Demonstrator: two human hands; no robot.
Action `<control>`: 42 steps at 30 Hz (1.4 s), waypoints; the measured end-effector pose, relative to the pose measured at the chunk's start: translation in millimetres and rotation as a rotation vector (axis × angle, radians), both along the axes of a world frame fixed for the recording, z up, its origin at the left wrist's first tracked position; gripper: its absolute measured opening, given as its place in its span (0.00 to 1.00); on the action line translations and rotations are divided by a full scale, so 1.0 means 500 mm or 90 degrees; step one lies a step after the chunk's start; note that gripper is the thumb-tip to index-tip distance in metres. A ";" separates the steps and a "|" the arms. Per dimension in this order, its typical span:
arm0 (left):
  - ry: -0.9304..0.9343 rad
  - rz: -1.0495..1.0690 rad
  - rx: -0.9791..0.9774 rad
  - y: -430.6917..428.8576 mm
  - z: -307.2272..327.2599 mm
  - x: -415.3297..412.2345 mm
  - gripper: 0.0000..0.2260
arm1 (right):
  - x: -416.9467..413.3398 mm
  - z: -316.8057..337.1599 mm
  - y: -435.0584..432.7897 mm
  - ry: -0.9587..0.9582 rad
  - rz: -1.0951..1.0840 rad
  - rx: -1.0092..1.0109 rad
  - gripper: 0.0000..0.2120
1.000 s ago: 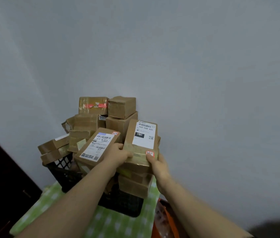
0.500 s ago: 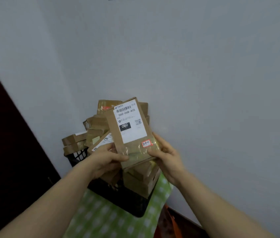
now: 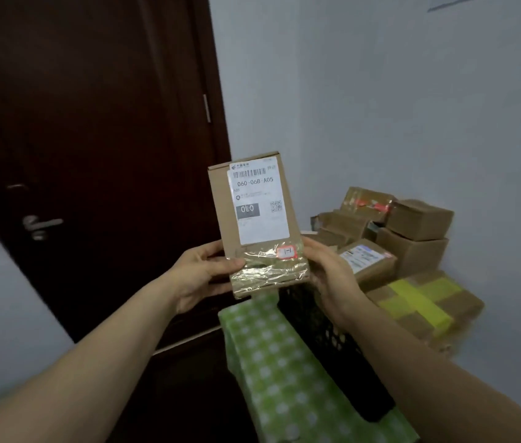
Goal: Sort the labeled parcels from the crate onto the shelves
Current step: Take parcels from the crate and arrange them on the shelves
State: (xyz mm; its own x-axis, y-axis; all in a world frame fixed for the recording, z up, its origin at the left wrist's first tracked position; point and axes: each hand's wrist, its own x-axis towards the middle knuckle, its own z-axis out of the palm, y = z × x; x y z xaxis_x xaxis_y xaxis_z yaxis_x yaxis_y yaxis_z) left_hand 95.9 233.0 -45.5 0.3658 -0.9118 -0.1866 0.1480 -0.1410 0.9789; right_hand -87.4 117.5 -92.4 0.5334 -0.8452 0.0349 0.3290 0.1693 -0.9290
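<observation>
The left hand point(image 3: 200, 276) and right hand point(image 3: 332, 276) each grip a lower side of the upright labeled parcel point(image 3: 254, 203). The black crate point(image 3: 342, 362) sits at four o'clock from it.

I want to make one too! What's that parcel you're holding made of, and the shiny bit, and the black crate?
The parcel looks like matt brown cardboard, with folded edges and a white paper label. The shiny band across its lower end is probably clear plastic tape: wrinkled, glinting. The crate seems black plastic, judging by its moulded lattice wall.
</observation>
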 end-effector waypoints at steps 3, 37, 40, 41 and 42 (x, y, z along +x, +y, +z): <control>-0.016 0.073 -0.011 0.107 0.016 0.071 0.29 | 0.097 0.035 0.064 0.072 0.053 -0.089 0.18; -0.769 1.305 0.108 1.812 0.325 0.345 0.25 | 0.952 0.418 1.804 -0.359 0.843 -0.398 0.22; -0.828 1.379 0.200 1.876 0.367 0.352 0.24 | 0.979 0.463 1.890 -0.401 0.875 -0.434 0.26; -0.837 1.406 0.233 1.894 0.382 0.353 0.23 | 0.988 0.480 1.917 -0.411 0.884 -0.451 0.27; -0.844 1.428 0.261 1.913 0.394 0.356 0.23 | 0.997 0.495 1.943 -0.420 0.892 -0.468 0.28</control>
State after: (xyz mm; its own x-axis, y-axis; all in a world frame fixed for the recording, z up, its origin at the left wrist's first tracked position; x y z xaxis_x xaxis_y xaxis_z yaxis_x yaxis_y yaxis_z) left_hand 273.7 1189.4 151.6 0.2029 0.6268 0.7523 -0.0395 -0.7624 0.6459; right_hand 410.9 1089.1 155.1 0.5324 0.5125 0.6737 0.6435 0.2721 -0.7155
